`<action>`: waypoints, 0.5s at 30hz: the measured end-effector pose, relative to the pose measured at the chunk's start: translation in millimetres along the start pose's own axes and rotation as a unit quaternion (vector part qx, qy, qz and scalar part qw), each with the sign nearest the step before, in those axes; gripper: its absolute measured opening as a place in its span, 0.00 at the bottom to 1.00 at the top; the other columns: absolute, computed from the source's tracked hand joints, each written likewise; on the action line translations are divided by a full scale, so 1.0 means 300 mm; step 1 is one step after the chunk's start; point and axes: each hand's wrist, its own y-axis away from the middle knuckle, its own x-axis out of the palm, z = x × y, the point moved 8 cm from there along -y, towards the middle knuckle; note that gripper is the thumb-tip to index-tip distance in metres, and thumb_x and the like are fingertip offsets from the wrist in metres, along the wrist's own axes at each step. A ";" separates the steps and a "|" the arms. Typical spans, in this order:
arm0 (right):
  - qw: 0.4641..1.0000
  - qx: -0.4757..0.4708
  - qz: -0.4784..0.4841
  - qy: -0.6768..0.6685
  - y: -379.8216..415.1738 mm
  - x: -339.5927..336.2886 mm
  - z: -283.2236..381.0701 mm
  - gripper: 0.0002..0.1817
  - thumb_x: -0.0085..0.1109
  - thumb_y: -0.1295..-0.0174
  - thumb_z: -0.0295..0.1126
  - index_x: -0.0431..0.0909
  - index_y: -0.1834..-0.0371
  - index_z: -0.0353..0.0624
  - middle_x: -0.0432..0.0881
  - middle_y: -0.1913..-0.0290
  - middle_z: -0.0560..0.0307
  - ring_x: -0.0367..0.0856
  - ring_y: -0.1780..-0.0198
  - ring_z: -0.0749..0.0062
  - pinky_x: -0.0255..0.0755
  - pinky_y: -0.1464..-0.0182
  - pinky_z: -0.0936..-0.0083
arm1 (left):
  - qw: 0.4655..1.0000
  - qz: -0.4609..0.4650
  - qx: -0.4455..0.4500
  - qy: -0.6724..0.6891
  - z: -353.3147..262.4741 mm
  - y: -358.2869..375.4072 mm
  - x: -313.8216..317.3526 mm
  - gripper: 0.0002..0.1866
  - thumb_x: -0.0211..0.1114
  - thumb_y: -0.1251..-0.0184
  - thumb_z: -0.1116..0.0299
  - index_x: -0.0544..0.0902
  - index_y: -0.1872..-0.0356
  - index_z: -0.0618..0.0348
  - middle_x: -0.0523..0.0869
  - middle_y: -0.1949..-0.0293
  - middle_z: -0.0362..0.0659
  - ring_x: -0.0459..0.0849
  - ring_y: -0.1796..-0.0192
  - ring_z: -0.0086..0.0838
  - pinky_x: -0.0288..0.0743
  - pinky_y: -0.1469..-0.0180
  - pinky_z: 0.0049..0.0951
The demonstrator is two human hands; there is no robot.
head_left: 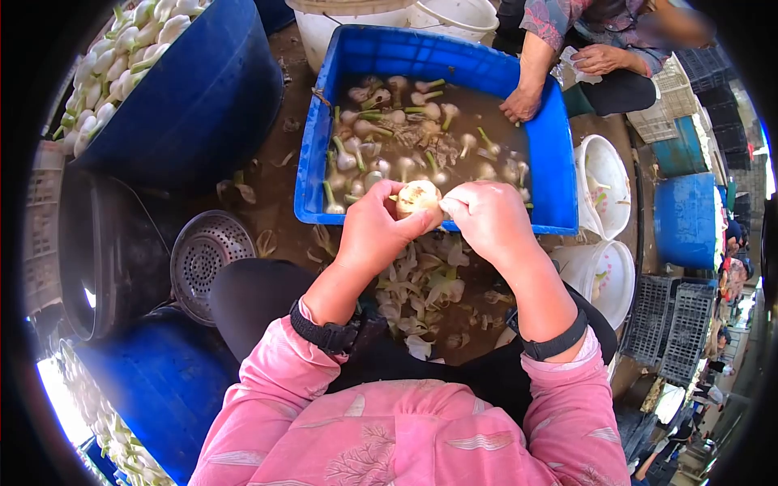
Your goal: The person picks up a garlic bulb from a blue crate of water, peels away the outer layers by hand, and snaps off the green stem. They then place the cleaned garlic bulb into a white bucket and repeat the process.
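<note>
A garlic bulb [418,197] with pale skin and brownish marks is gripped between the thumb and fingers of my left hand [381,224], over the near rim of a blue tub [308,166]. My right hand [492,223] is closed, its thumb and fingertips pinching at the bulb's right side. In the tub, several garlic bulbs with green stems [346,158] float in murky brown water, with loose peel among them. Below my hands, a heap of garlic peelings [421,287] lies on the ground between my legs.
Another person's hand [521,104] reaches into the tub's far right corner. White buckets [604,186] stand at the right, beyond them dark crates [685,332]. On the left are a metal strainer [207,255] and a big blue container [203,101] heaped with garlic [121,61].
</note>
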 end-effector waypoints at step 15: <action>0.958 0.180 0.078 0.210 0.079 0.120 -0.362 0.06 0.53 0.53 0.31 0.77 0.78 0.40 0.77 0.79 0.49 0.75 0.77 0.58 0.68 0.71 0.69 | 0.813 0.236 -0.016 0.533 -0.147 0.048 0.030 0.21 0.54 0.48 0.61 0.69 0.53 0.60 0.78 0.65 0.44 0.76 0.69 0.28 0.68 0.75 0.20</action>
